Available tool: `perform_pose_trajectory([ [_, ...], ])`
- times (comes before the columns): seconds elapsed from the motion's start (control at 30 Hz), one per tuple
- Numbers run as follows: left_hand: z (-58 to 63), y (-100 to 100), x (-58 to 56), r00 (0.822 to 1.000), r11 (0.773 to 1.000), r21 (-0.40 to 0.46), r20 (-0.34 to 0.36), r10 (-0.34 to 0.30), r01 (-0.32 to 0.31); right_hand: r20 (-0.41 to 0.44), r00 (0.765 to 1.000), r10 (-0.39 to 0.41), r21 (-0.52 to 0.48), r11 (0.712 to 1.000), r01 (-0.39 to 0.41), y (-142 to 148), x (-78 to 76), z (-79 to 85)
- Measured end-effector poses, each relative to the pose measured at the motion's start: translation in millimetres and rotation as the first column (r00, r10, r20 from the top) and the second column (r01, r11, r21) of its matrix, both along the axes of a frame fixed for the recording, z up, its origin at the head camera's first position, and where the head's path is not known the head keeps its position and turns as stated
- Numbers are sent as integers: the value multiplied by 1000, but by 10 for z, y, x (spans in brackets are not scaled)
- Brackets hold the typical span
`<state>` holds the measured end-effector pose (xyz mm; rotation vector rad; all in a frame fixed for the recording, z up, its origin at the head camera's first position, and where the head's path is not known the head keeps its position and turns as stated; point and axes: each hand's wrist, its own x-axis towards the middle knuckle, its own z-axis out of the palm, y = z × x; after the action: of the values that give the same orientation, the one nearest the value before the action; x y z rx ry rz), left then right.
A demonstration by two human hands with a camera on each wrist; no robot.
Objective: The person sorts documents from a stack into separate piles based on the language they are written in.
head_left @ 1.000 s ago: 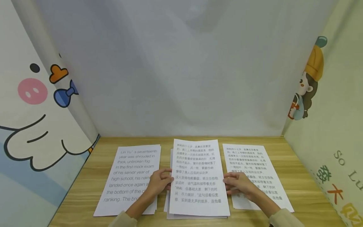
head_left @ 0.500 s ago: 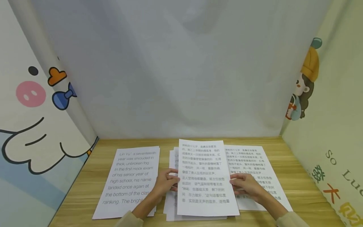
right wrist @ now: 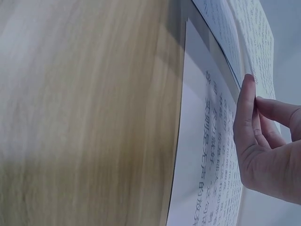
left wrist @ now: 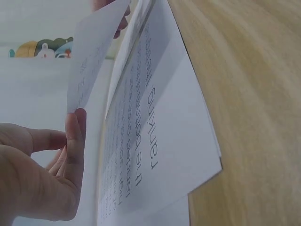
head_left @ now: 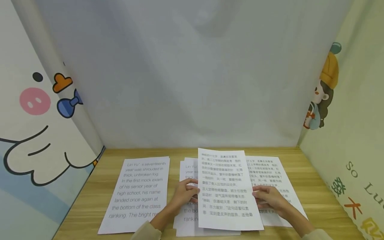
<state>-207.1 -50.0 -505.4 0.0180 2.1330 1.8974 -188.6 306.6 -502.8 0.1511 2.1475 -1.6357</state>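
Observation:
A white sheet of paper (head_left: 226,190) printed with Chinese text is held up between both hands in the head view. My left hand (head_left: 186,195) pinches its left edge, thumb against fingers, as the left wrist view also shows. At the opposite edge my right hand (head_left: 270,198) pinches it the same way. Under the sheet's left side lies the middle stack of paper (head_left: 185,213), topped with English text and partly hidden. To the right, the Chinese-text stack (head_left: 277,186) is partly covered by the held sheet and my right hand. In the left wrist view the sheet stands clear above the English page (left wrist: 164,141).
Another English-text stack (head_left: 138,193) lies at the left of the wooden table (head_left: 81,206). A grey-white back wall (head_left: 192,83) rises behind the table. Cartoon-printed panels (head_left: 33,140) stand on both sides.
Both hands have carried the Chinese-text sheet to the right, from over the middle stack toward the right one. More of the English page beneath now shows.

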Motion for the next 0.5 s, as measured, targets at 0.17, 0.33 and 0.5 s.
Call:
perform_pose_trajectory([
  [0.17,0,85,-13,1000,1000,-6,12,-13,13,-6,1000,8,5,1000,-8,99,11,-5],
  [0.33,-17,191,-49,1000,1000,1,2,-13,13,-1,1000,-8,9,1000,8,173,-4,13],
  [0.5,-7,334,-93,1000,1000,-8,-2,-8,8,0,1000,-22,-4,1000,22,272,-17,38],
])
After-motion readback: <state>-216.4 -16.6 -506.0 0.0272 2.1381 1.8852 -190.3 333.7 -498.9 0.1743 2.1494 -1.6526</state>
